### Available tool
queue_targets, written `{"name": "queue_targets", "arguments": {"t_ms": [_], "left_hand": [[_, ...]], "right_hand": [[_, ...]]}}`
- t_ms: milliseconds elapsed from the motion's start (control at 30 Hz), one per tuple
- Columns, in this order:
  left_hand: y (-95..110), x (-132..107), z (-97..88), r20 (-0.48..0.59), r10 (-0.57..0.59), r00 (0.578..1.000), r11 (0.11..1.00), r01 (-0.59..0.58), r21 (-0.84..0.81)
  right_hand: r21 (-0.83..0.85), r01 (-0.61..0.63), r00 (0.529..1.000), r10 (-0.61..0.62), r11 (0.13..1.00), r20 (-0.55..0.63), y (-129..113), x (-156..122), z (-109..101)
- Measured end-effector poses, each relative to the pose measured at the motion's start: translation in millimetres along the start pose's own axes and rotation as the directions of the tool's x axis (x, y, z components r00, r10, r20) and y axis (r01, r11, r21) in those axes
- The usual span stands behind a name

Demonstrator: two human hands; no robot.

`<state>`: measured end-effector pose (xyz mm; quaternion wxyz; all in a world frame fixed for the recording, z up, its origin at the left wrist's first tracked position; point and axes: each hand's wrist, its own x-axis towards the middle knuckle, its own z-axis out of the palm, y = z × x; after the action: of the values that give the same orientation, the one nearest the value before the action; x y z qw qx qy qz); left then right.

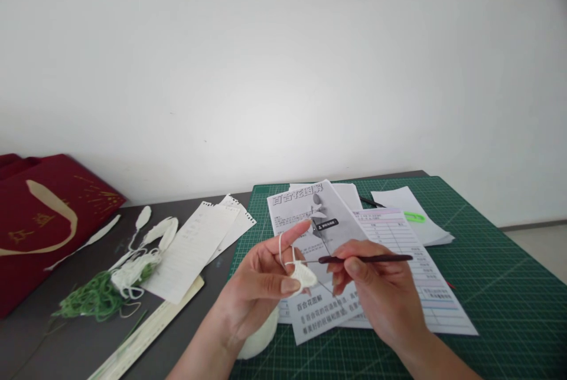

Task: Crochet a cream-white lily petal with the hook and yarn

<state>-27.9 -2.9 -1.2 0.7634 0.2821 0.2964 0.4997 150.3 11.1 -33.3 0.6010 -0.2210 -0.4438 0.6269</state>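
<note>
Between the thumb and fingers of my left hand (261, 282) is a small white crochet piece (305, 275). White yarn loops around the raised index finger of that hand. My right hand (383, 285) grips a crochet hook (365, 259) by its dark handle, like a pencil. The hook's thin metal shaft points left and meets the top of the crochet piece. A thin wire or strand runs from the piece toward the right fingers. Below the left wrist sits a white yarn ball (260, 335), partly hidden by the hand.
Printed pattern sheets (319, 321) lie under my hands on a green cutting mat (496, 309). To the left are notepaper (190, 250), a ruler (155, 330), green yarn (95, 297), white crocheted petals (166, 232) and a dark red bag (39, 220). A bright green clip (414, 217) rests at right.
</note>
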Motion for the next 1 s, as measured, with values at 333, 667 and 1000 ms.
{"name": "queue_targets", "arguments": {"t_ms": [333,667,1000], "left_hand": [[5,-5,-1.5,0.078,-0.023,0.997,1.000,0.021,0.021],[3,-8,-5.2,0.120,-0.134,0.984,0.989,0.126,0.073],[3,-11,-6.5,0.169,-0.207,0.964,0.976,0.193,0.099]], "right_hand": [[0.053,-0.071,0.997,0.073,0.996,-0.027,-13,2,-1],[0.016,0.012,0.989,-0.014,1.000,0.145,-15,3,-10],[-0.001,0.012,0.980,-0.012,1.000,0.199,-19,2,-12]]}}
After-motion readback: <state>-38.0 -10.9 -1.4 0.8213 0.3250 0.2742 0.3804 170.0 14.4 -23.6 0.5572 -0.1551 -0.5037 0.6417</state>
